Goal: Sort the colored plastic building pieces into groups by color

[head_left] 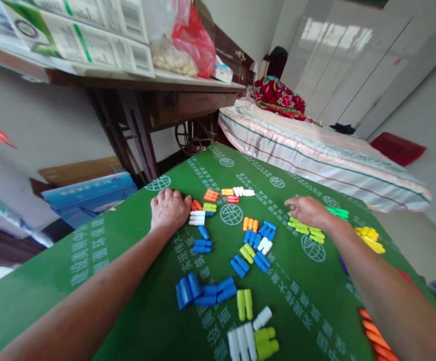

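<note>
A green printed board (135, 281) lies in front of me, strewn with small plastic peg pieces in several colours. My left hand (169, 209) rests palm down with its fingers curled, beside orange pieces (196, 205) and white pieces (197, 217); what is under the fingers is hidden. My right hand (305, 209) lies low over yellow-green pieces (306, 229), fingers bent and pointing left, touching them. Blue pieces (204, 292) lie in a cluster near me, with more blue, white and yellow-green ones (257, 245) in the middle.
A striped mattress (315, 150) with a red flowered bundle (278, 96) lies beyond the board. A dark wooden table (157, 95) at upper left carries cartons and a red bag. Yellow pieces (370, 237) and orange pieces (378, 338) lie near the board's right edge.
</note>
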`<state>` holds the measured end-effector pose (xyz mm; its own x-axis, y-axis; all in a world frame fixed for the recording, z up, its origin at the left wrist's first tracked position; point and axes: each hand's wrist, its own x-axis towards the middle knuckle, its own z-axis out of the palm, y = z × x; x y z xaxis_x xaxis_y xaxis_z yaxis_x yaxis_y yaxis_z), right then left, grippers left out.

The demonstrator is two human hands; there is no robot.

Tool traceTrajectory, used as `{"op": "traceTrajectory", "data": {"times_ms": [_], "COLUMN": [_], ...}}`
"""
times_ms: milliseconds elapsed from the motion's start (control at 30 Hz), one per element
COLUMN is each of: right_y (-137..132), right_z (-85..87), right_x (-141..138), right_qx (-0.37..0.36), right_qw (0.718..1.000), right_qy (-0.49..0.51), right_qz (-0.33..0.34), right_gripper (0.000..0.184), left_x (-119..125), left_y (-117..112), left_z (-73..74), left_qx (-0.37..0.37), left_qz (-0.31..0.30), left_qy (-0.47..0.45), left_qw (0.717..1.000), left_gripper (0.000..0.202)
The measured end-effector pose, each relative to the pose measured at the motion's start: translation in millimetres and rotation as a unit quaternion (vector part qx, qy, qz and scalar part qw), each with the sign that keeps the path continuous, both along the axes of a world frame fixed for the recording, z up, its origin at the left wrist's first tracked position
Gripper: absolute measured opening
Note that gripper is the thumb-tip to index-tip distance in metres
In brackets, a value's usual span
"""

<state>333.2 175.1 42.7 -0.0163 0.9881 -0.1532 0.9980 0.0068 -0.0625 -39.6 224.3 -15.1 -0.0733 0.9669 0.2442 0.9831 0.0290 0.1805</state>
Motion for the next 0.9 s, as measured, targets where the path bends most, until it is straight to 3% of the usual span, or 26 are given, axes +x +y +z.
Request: {"op": "traceTrajectory", "data": {"times_ms": [200, 400, 533, 667, 900], "right_y": [-2.8, 15.7, 29.3, 37.0, 31.3], "right_z": [3.7, 1.4, -1.8, -3.7, -6.2], "right_x": [-78.9, -157.6, -197.3, -215.5, -214.4], "right_qx": [0.01, 0.027, 0.046, 0.033, 0.035], "right_qw": [0.989, 0.968, 0.958, 0.958, 0.965], "right_qy": [0.069, 0.046, 0.024, 0.004, -0.017], "right_qz": [0.132, 0.244, 0.281, 0.285, 0.261], "right_gripper": [0.033, 0.029, 0.033, 0.032, 0.028], "left_x": [-0.4, -0.6, -1.7, -2.8, -3.2], "left_y": [-3.6, -4.6, -3.3, -0.2, 0.9], "left_z": [-2.0, -3.3, -2.3, -0.1, 2.9], "left_qx": [0.012, 0.02, 0.014, 0.005, -0.002], "left_qz": [0.0, 0.005, 0.001, 0.0, -0.008], "left_qy": [0.008, 0.015, 0.014, 0.011, 0.006], "left_qw": [1.0, 1.0, 1.0, 1.0, 1.0], "left_gripper": [0.053, 0.051, 0.052, 0.053, 0.055]}}
